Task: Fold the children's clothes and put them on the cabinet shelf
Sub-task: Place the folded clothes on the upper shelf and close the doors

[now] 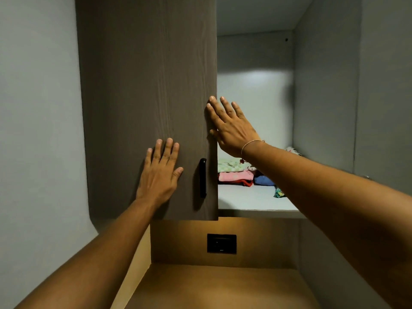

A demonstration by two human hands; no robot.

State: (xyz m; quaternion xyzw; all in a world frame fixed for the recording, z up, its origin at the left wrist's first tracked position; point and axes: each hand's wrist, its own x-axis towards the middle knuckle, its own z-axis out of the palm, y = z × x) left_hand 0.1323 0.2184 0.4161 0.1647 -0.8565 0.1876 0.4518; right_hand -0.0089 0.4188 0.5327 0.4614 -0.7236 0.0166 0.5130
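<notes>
Hands flat on the door [145, 85], clothes [236, 175] shelved.
Left hand [159, 172] and right hand [229, 126] are splayed, holding nothing; clothes lie below the right wrist. Push evenly, fingers off the edge.

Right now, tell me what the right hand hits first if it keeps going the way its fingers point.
The right hand points up and left, fingertips at the free edge of the brown cabinet door. It would meet that door edge at once; contact may already exist, though depth is unclear.
</notes>
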